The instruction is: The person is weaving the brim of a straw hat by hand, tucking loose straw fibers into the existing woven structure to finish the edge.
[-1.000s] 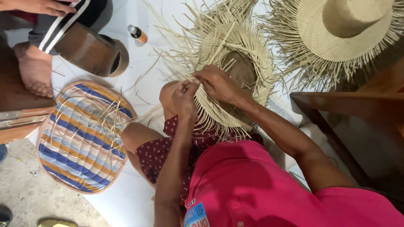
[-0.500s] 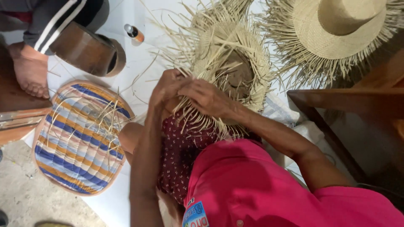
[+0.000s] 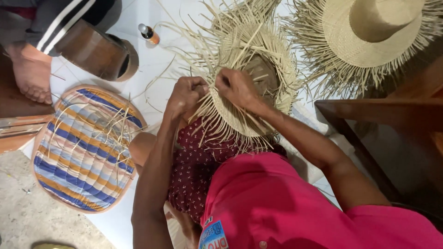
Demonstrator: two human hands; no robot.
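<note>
1. right now our left hand (image 3: 187,94) is curled into a fist at the near left edge of the half-woven straw hat (image 3: 251,83), its grip closed narrow on a few loose straw strands (image 3: 203,108) of the brim.
2. our right hand (image 3: 237,87) lies on the hat's brim just right of the left hand, fingers pinched shut on straw there; the two hands are close but apart.
3. the hat rests on our lap, over the dark red patterned skirt (image 3: 198,166), with unwoven strands fanning out all round it.
4. right of that hat lies a finished straw hat (image 3: 369,32) with a fringed rim, beside a dark wooden table (image 3: 392,133).
5. left of the hat in hand, on the white floor (image 3: 138,92), lies a striped woven mat (image 3: 83,147) with stray strands on it.
6. beyond the mat, up left of our hat, we see a small bottle (image 3: 149,34), a brown wooden block (image 3: 94,48) and another person's bare foot (image 3: 32,76).
</note>
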